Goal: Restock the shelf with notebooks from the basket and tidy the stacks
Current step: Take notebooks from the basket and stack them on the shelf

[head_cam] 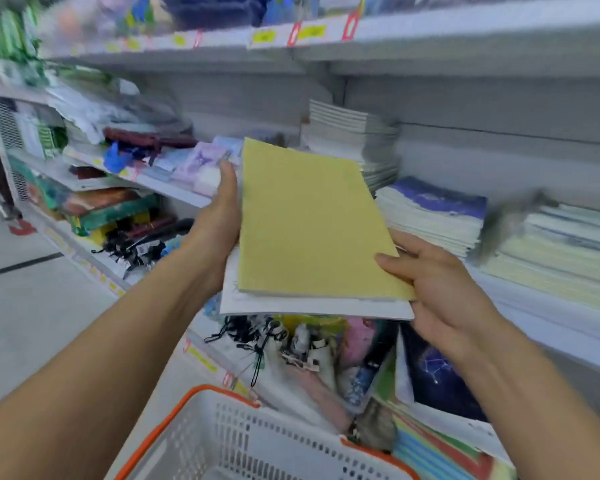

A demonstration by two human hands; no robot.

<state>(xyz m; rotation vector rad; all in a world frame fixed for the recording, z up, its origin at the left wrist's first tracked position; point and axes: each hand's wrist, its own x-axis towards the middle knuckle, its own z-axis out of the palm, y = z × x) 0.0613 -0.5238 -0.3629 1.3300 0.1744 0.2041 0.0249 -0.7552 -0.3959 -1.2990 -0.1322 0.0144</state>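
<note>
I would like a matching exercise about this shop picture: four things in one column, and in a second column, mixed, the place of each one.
Things:
1. yellow notebook
2. basket
3. blue-covered stack
4. dark star-pattern notebook

Places:
A. on the shelf, to the right of the held notebooks
B. at the bottom of the view, below the arms
C. held between the left hand and the right hand, on top of a white notebook
D. on the lower shelf, under the right hand

Pairs: 1-C, 2-B, 3-A, 4-D
</note>
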